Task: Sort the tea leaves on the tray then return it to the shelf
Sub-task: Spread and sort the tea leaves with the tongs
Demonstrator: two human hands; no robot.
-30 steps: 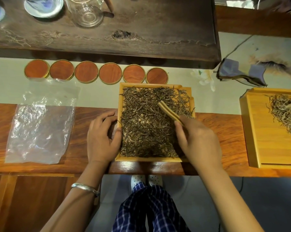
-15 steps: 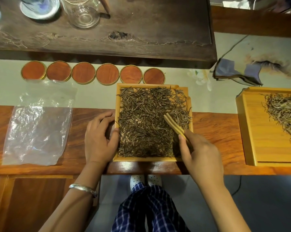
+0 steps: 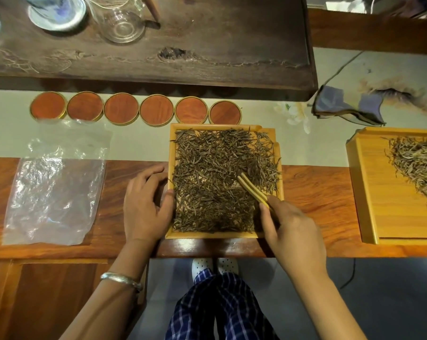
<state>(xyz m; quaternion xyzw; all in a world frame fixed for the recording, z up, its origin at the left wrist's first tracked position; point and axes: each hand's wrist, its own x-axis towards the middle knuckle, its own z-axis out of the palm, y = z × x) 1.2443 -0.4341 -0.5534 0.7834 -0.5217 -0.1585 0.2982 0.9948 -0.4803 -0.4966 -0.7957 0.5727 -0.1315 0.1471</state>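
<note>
Bamboo-yellow and square, the shallow wooden tray is set at the near edge of the reddish-brown wooden desk, partly over a pale runner, and is almost wholly covered by a layer of dark, thin dried tea leaves. Its left rim is held by the left hand, the thumb being laid over the rim onto the leaves and the fingers curled beside it on the desk. A pair of light bamboo tweezers is pinched by the right hand at the tray's near right corner, with the tips resting among the leaves right of the middle and lying close together. A crumpled clear plastic bag is spread flat to the left, well apart from the tray. Six round red-brown coasters with gold rims are lined up just beyond it. A second yellow wooden tray bearing paler leaves is seen at the right edge.
</note>
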